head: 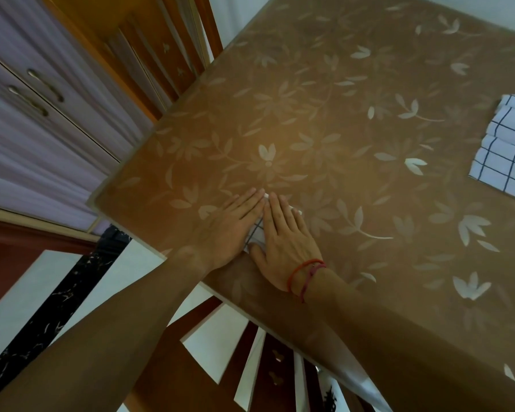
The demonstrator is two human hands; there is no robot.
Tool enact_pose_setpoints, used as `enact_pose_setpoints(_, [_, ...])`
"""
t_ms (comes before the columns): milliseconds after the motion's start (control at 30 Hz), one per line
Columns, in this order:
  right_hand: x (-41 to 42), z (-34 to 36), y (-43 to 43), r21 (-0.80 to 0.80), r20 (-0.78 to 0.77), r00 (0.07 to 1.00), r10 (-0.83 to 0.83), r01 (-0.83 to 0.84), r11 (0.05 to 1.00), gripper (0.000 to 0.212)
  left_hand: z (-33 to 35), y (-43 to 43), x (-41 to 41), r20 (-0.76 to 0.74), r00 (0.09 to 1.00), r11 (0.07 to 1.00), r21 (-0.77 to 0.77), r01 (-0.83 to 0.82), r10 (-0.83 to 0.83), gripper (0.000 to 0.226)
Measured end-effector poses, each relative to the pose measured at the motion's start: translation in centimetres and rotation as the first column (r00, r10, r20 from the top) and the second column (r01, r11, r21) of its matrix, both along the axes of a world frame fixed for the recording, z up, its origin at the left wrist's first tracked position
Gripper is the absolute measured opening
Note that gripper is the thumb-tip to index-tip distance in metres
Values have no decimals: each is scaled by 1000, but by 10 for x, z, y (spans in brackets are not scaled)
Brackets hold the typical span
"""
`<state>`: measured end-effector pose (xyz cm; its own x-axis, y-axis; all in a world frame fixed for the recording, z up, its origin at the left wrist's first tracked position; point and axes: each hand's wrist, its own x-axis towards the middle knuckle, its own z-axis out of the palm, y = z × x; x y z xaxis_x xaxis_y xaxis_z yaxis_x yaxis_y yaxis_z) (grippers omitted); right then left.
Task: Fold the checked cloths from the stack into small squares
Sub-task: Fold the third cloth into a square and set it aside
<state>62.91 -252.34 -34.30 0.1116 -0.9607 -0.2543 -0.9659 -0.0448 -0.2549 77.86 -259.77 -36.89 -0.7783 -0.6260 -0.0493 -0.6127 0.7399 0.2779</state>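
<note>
A small folded white cloth with dark checks (257, 233) lies near the table's near edge, almost wholly covered by both hands. My left hand (229, 224) lies flat on its left part, fingers straight and together. My right hand (283, 242), with red strings at the wrist, presses flat on its right part, thumb at the cloth's near corner. Only a sliver of cloth shows between the hands and past the fingertips. A stack of checked cloths (509, 150) lies at the right edge of the view, cut off by the frame.
The table (324, 120) has a brown cover with a pale leaf pattern. A wooden chair back (161, 55) stands beyond its far left side, a lilac cabinet with handles (33, 93) to the left. Another chair (250, 367) is below the near edge.
</note>
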Motion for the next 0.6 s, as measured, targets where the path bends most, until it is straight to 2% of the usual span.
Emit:
enact_pose_setpoints(367, [-19, -3, 21, 23, -21, 999, -40, 40, 999, 75, 15, -1, 4, 75, 995, 994, -81, 72, -66, 62])
enact_pose_setpoints(500, [-20, -1, 22, 23, -46, 999, -28, 29, 999, 75, 27, 8, 32, 155, 978, 978, -131, 161, -140, 56])
enact_pose_setpoints(600, [-20, -1, 22, 42, -46, 999, -24, 26, 999, 77, 34, 24, 60, 233, 944, 962, -85, 261, -235, 67])
